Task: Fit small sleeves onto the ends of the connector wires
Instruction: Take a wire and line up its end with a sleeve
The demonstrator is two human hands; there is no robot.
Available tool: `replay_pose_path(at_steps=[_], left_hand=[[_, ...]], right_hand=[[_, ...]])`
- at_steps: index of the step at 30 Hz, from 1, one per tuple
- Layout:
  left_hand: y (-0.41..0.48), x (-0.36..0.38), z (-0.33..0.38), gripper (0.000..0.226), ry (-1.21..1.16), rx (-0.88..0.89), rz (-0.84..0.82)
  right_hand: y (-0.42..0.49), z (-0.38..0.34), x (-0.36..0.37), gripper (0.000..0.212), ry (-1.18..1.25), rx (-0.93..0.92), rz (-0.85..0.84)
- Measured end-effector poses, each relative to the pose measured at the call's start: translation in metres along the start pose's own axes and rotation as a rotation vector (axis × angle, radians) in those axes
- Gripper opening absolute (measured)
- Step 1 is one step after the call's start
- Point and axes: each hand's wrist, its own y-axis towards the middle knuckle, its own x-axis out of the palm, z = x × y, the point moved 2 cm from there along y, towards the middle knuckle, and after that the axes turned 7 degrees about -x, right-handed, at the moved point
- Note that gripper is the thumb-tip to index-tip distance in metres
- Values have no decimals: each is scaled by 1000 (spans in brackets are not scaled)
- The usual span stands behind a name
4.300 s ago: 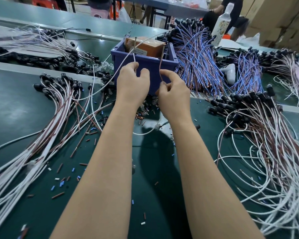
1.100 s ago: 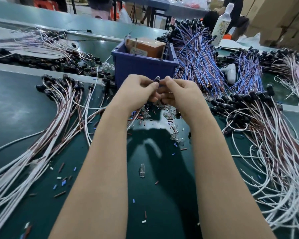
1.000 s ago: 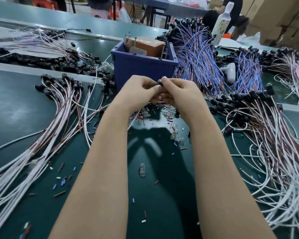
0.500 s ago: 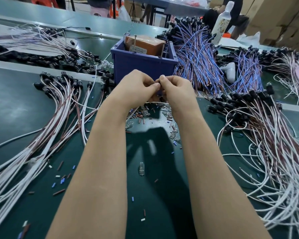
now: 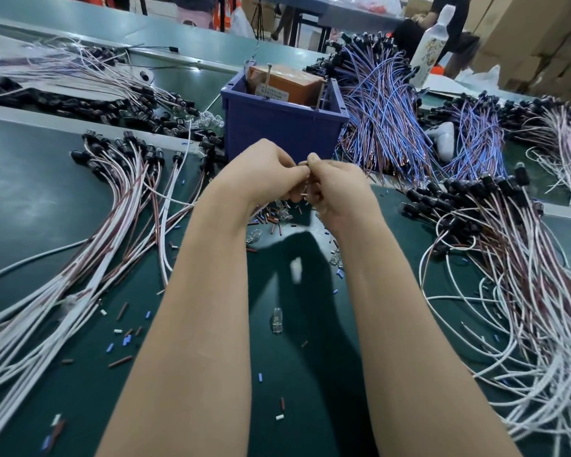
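Observation:
My left hand (image 5: 264, 173) and my right hand (image 5: 338, 189) meet fingertip to fingertip above the green table (image 5: 294, 357), in front of the blue bin (image 5: 282, 127). Both pinch a small connector piece (image 5: 304, 164) between thumbs and forefingers; most of it is hidden by the fingers. A short pale wire end (image 5: 305, 194) pokes out below the fingers. Loose small sleeves (image 5: 271, 219), brown, blue and white, lie scattered under the hands. Bundles of white and brown connector wires (image 5: 119, 206) with black ends lie at left, with more such wires (image 5: 521, 275) at right.
The blue bin holds an orange box (image 5: 285, 82). Blue-violet wire bundles (image 5: 386, 120) pile up behind and right of it. A small glass bulb (image 5: 276, 319) lies between my forearms. A white bottle (image 5: 431, 47) stands at the back right, near a person (image 5: 449, 21).
Earlier my hands were raised at the bin with a wire; they have come down and together. Over the last second they stayed pinched on the small piece, shifting only slightly.

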Motion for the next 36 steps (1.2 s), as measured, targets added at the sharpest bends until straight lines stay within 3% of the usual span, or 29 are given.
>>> replay_pose_path(at_steps=[2,3,5,9,12,16,18,22,26,28,32,34,36], left_hand=[[-2,-2,-2,29,39,-31,-1],[-2,-4,-3,27,37,-43,-6],[-3,-9,-5,23,-28,-42,28],[-4,-18,0,13,-202,36,214],[-7,-24,4,23,-190,74,344],[-10,-29,11,18,-166,118,423],[-10,-29,12,10,-200,124,406],[-11,-27,10,14,-240,136,372],[-9,-24,6,16,-322,151,337],[-8,-23,5,19,-352,160,317],[-8,-21,6,20,-343,190,294],[-7,-20,7,17,-325,205,284],[-8,-20,9,16,-301,209,275]], right_hand=[[2,-7,-14,27,-322,-216,107],[1,-9,-21,26,-324,-238,123],[0,-11,-27,27,-323,-222,45],[-3,-3,-14,25,-782,-142,-212],[-5,2,-9,21,-965,-107,-247],[-5,2,-7,19,-1029,-159,-252],[-8,4,0,25,-1063,-192,-315],[-11,15,14,27,-1158,-247,-340],[-7,7,5,17,-1007,-314,-242],[-8,-8,-5,8,-728,-344,-169],[-16,-42,-18,16,-150,-422,-94],[-19,-52,-18,14,-67,-467,-96],[-21,-56,-16,12,-168,-555,-80]])
